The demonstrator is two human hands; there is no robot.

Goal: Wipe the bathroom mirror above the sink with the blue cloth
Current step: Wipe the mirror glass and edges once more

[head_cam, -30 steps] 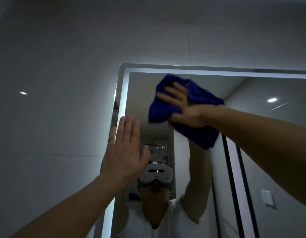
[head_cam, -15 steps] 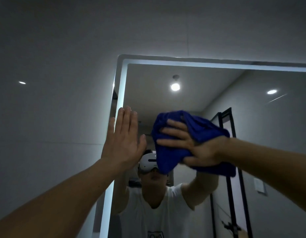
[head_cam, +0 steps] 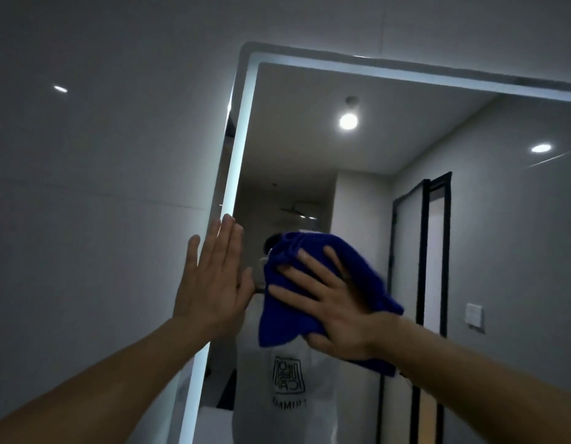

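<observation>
1. Compared with half a second ago, the blue cloth (head_cam: 322,293) sits lower on the mirror (head_cam: 405,193), which has risen and tilted in view; the reflected ceiling light (head_cam: 348,121) is now well clear above the cloth.
2. The right hand (head_cam: 329,312) presses the cloth flat against the glass, fingers spread and extended over the fabric, thumb tucked under its lower edge.
3. The left hand (head_cam: 213,283) stays flat, fingers straight and together, grasping nothing, resting on the mirror's lit left edge strip (head_cam: 236,174).
4. The cloth covers the reflected head; a white shirt (head_cam: 287,389) with a printed logo shows below.
5. To the right, a reflected black-framed door (head_cam: 421,257) and wall switch (head_cam: 473,315).
6. Count: one cloth, two hands, one mirror, two reflected ceiling lights, and one light glint on the left wall (head_cam: 85,219).
</observation>
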